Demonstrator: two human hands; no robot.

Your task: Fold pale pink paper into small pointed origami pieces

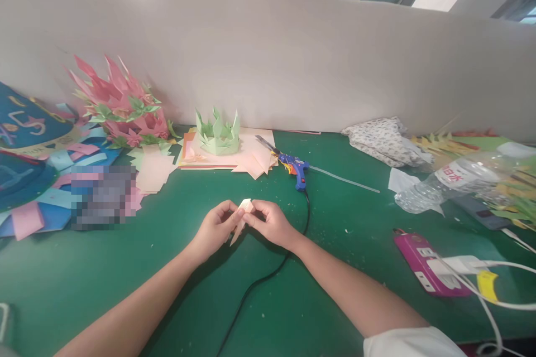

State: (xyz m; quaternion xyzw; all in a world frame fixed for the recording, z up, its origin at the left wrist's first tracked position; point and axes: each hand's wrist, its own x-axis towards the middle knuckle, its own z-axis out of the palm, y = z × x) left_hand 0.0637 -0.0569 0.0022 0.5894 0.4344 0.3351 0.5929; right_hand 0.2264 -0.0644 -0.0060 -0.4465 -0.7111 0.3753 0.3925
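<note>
Both my hands meet over the middle of the green table, pinching one small folded piece of cream paper. My left hand grips its left side with thumb and fingers; my right hand holds the right side. A pointed flap of the paper hangs down between them. Behind the hands, a light green paper crown stands on a stack of coloured paper. The blue glue gun lies just right of the stack, near scissors, with a clear glue stick extending rightward.
Pink paper crowns, blue hats and loose paper strips crowd the left. A black cable runs under my right wrist. On the right lie a plastic bottle, a floral cloth and a magenta power strip with white cables.
</note>
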